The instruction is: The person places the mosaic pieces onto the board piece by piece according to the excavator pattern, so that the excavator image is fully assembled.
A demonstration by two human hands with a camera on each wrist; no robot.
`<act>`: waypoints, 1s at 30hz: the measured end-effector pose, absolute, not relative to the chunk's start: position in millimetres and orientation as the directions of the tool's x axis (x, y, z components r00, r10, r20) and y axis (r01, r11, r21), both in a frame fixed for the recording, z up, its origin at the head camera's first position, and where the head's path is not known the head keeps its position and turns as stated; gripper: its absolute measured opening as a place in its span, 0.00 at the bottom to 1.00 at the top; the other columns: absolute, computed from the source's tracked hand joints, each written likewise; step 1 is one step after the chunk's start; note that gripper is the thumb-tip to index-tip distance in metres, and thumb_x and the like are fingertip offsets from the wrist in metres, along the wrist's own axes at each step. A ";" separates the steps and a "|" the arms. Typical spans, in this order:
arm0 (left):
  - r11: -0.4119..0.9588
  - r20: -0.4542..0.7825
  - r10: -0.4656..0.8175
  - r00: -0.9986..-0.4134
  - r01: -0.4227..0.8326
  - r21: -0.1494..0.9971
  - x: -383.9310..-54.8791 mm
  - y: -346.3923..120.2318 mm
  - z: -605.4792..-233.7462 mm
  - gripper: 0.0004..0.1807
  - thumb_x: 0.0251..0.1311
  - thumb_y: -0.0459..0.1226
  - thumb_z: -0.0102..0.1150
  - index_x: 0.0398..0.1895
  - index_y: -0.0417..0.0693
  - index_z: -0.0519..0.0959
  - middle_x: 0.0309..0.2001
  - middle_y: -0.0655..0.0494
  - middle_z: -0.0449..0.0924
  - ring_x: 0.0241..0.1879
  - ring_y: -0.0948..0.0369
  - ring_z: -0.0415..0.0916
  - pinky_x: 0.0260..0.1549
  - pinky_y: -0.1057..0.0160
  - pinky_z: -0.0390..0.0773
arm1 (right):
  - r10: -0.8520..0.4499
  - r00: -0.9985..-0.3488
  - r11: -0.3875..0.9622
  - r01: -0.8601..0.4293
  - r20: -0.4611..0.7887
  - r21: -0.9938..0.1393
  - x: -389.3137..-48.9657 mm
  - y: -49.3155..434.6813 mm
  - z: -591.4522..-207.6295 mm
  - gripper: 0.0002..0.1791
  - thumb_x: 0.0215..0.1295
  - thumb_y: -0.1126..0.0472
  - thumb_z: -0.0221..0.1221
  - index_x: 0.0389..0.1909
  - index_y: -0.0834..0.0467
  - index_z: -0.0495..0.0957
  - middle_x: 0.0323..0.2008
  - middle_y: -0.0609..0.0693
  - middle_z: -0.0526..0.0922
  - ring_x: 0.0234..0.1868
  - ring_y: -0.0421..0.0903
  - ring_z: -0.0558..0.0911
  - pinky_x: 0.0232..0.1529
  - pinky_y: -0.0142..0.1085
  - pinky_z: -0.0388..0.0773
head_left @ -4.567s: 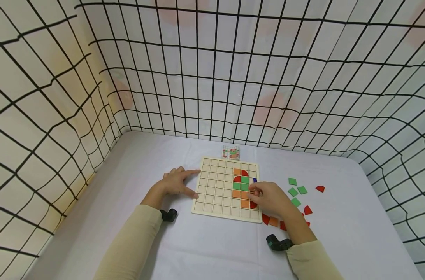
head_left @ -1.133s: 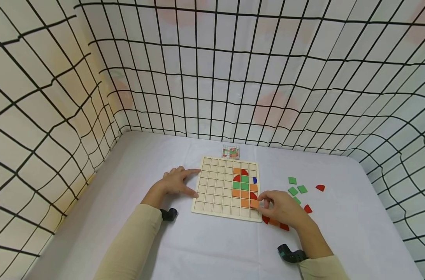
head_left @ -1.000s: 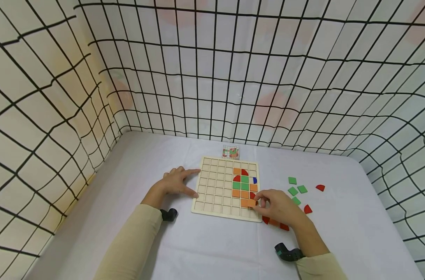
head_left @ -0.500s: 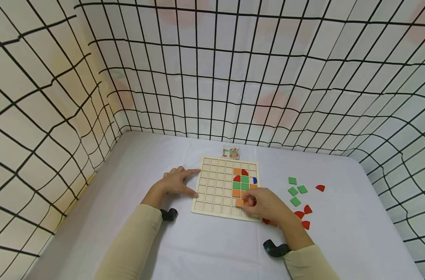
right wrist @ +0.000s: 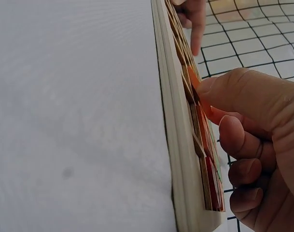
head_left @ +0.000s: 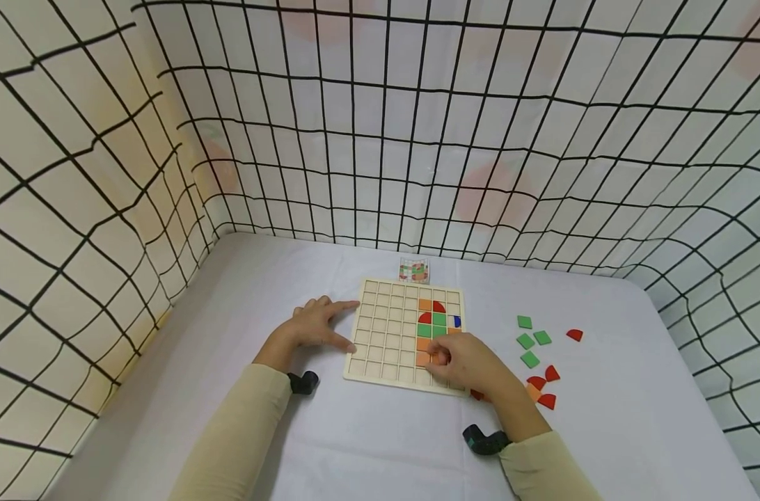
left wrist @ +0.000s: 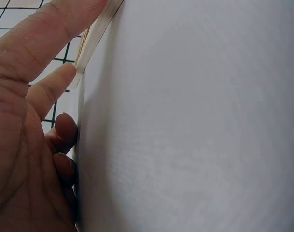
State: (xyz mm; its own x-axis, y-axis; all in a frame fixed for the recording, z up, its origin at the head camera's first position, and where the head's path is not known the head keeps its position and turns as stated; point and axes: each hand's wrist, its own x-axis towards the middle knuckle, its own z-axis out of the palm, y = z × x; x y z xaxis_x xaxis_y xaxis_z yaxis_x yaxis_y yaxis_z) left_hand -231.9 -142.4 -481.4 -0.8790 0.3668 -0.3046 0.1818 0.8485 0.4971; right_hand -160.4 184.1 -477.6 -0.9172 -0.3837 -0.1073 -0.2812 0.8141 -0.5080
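Observation:
A pale wooden board [head_left: 380,325] with a square grid lies flat on the white cloth. Thumb and index finger of my left hand [head_left: 316,324] are spread, their tips resting against its left edge. My right hand [head_left: 470,358] is over the board's lower right part and pinches an orange square tile [head_left: 422,359]. In the right wrist view that orange tile [right wrist: 193,77] leans at a slant into a cell, under the thumb. Set in nearby cells are green squares [head_left: 439,319], red quarter-rounds [head_left: 439,307] and a blue piece [head_left: 457,321]. My right hand hides some cells.
To the board's right lie several loose green squares [head_left: 525,341], red quarter-rounds [head_left: 547,401] and an orange tile [head_left: 534,392]. A small patterned card [head_left: 414,271] sits behind the board. Black wire grid [head_left: 380,139] encloses the table's back and sides.
My right hand has carried the orange tile leftward across the board, from the right-hand column to a cell beneath another orange square. My left hand has stayed at the board's edge.

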 end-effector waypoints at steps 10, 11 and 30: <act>0.845 -0.310 0.373 -0.875 0.182 0.503 -233.0 -141.9 -478.5 0.55 0.39 0.63 0.78 0.76 0.76 0.64 0.52 0.56 0.71 0.45 0.57 0.63 0.46 0.55 0.59 | -0.383 -0.917 0.808 -0.273 -0.112 -0.522 -161.0 181.6 -477.9 0.06 0.60 0.55 0.70 0.34 0.49 0.83 0.19 0.40 0.72 0.24 0.38 0.72 0.27 0.31 0.67; 0.844 -0.312 0.374 -0.873 0.182 0.504 -232.8 -142.0 -478.0 0.55 0.40 0.63 0.78 0.76 0.75 0.64 0.52 0.56 0.71 0.45 0.57 0.63 0.46 0.55 0.59 | -0.378 -0.918 0.808 -0.265 -0.118 -0.526 -161.0 181.5 -478.1 0.06 0.60 0.55 0.70 0.34 0.49 0.83 0.18 0.40 0.72 0.24 0.38 0.71 0.26 0.31 0.67; 0.842 -0.304 0.374 -0.876 0.183 0.507 -231.9 -142.8 -481.4 0.55 0.39 0.63 0.78 0.76 0.76 0.64 0.51 0.57 0.71 0.45 0.58 0.63 0.46 0.56 0.58 | -0.201 -0.968 0.826 -0.084 -0.152 -0.557 -160.5 213.0 -471.8 0.14 0.63 0.50 0.70 0.46 0.50 0.84 0.25 0.44 0.74 0.28 0.43 0.73 0.27 0.33 0.67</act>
State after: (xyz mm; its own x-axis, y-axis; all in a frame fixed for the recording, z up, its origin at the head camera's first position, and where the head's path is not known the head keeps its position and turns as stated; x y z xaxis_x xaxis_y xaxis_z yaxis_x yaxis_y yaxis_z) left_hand -231.9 -142.8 -481.4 -0.8763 0.3738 -0.3041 0.1833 0.8422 0.5071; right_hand -160.5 213.0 -471.8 -0.9678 -0.2008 -0.1519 -0.0839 0.8262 -0.5572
